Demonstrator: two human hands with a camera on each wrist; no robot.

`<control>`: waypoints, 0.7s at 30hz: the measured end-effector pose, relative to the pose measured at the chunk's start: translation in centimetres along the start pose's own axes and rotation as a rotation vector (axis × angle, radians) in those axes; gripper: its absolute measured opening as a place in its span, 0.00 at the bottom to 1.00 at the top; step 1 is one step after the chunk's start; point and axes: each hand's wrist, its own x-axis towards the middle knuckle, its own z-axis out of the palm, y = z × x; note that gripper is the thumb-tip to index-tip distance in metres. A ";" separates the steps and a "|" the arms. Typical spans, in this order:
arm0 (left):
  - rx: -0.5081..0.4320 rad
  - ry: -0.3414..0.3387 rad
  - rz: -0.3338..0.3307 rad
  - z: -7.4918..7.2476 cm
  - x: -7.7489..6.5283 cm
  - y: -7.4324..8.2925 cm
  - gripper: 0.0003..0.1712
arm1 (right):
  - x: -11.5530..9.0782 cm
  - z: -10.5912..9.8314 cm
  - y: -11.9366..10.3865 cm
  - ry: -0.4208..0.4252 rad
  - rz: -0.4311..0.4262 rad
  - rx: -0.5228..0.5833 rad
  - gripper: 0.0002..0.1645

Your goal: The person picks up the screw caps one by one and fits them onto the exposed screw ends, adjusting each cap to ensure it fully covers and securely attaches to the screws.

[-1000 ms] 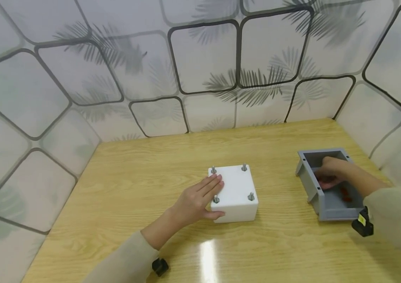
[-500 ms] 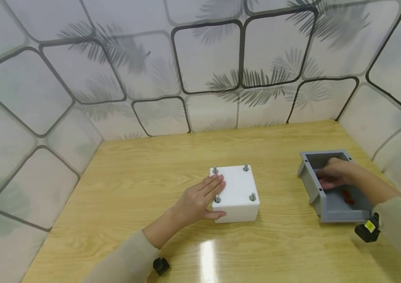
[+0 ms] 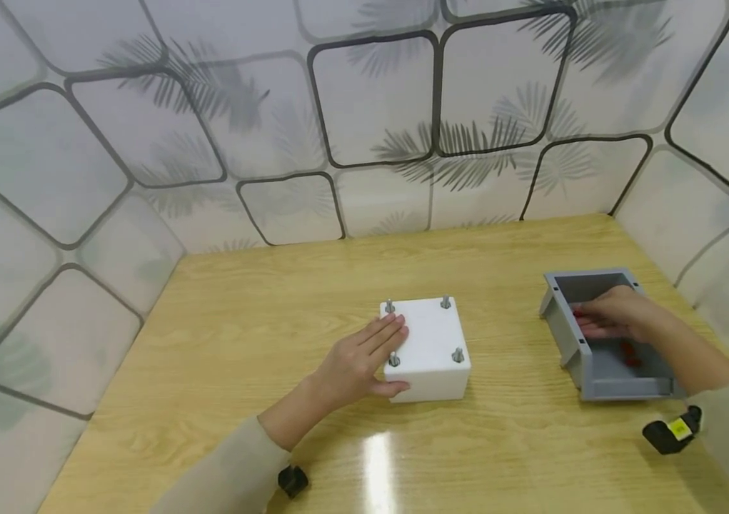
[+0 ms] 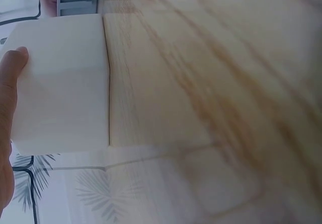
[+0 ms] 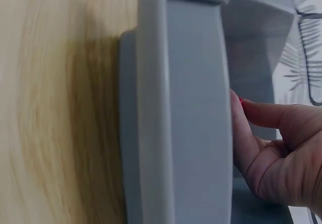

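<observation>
My left hand (image 3: 356,363) rests on a white block (image 3: 433,335), its straight fingers flat on the top and the thumb against the front side. Metal threaded studs (image 3: 458,355) stick up at the block's corners. In the left wrist view the thumb (image 4: 19,58) touches the white side face (image 4: 65,88). Inside a grey plastic bin (image 3: 627,390) at the right, my right hand (image 3: 626,314) pinches a small red piece (image 3: 576,311) between thumb and finger. Only a speck of that red piece (image 5: 241,100) shows in the right wrist view; its shape is hidden.
Several small red pieces (image 3: 630,354) lie on the bin's floor. Block and bin stand apart on a wooden table (image 3: 261,321). Patterned walls (image 3: 377,107) border the table at the back and sides. Each sleeve carries a black wrist camera (image 3: 292,481).
My right hand has lifted slightly inside the bin, and a red piece now shows at its fingertips. The left hand and the white block have stayed in place.
</observation>
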 end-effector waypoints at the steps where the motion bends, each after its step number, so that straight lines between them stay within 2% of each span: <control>1: -0.001 0.000 0.000 0.0 0.1 0.0 0.46 | -0.2 0.0 0.0 0.005 -0.013 0.012 0.12; 6: -0.004 0.000 0.003 0.1 0.2 0.0 0.47 | -0.8 0.0 0.1 0.009 -0.064 0.052 0.11; 14: 0.011 0.003 -0.001 0.0 0.2 0.2 0.47 | -1.4 0.0 0.4 0.035 -0.098 0.127 0.10; 21: 0.035 0.000 0.001 0.0 0.2 0.5 0.46 | -2.0 0.4 0.5 0.102 -0.151 0.045 0.10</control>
